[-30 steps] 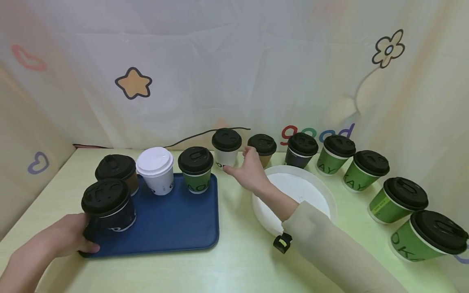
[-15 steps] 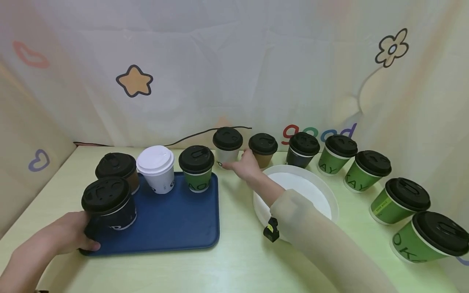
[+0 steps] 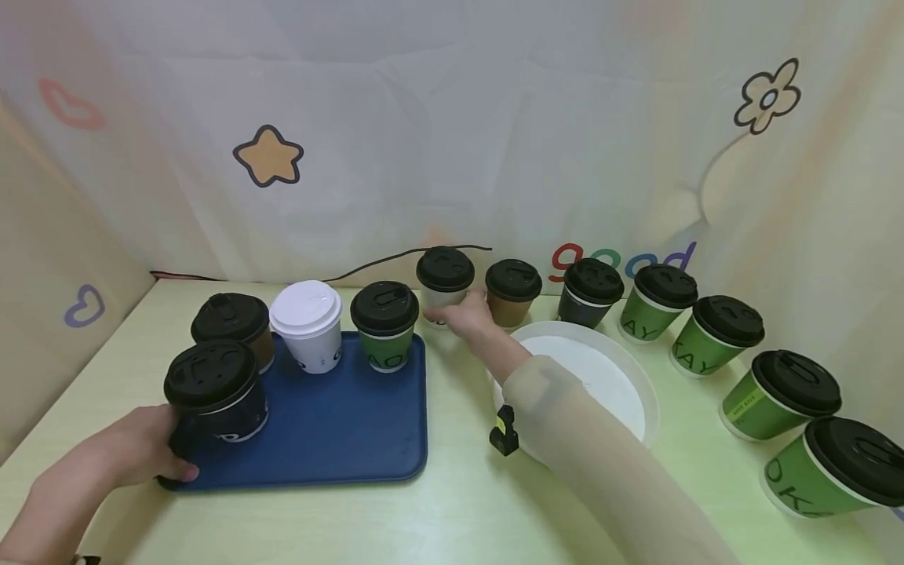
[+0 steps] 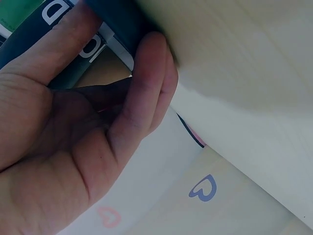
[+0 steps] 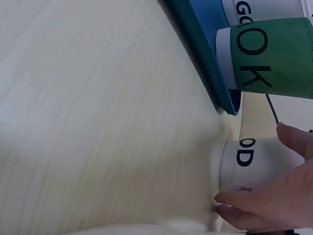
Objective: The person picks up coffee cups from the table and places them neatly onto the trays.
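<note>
I'm counting eleven cups: four are standing on one blue tray [image 3: 339,439], seven on the table [image 3: 318,526] beyond it. On the tray I'm seeing one brown cup [image 3: 236,322], one dark cup [image 3: 217,391], one white-lidded cup [image 3: 307,326] and one green cup [image 3: 384,326]. Off it, one white cup [image 3: 443,297], a second brown cup [image 3: 512,294], a second dark cup [image 3: 592,290] and four green cups [image 3: 716,336] are curving round to the right. Ten lids are black.

My right hand [image 3: 466,314] is grasping the white cup, thumb and fingers on opposite sides; that cup is standing upright behind the tray's right back corner. My left hand [image 3: 144,447] is gripping the tray's near left corner, just beside the dark cup.

One white plate [image 3: 607,369] is lying right of the tray, and my right sleeve [image 3: 565,416] is crossing over it, hiding part. The second brown cup is standing close by my right hand. One black cord [image 3: 388,260] is running behind, along a curtain [image 3: 395,157] showing one star [image 3: 268,156], one flower [image 3: 768,96] and two hearts [image 3: 85,306].
</note>
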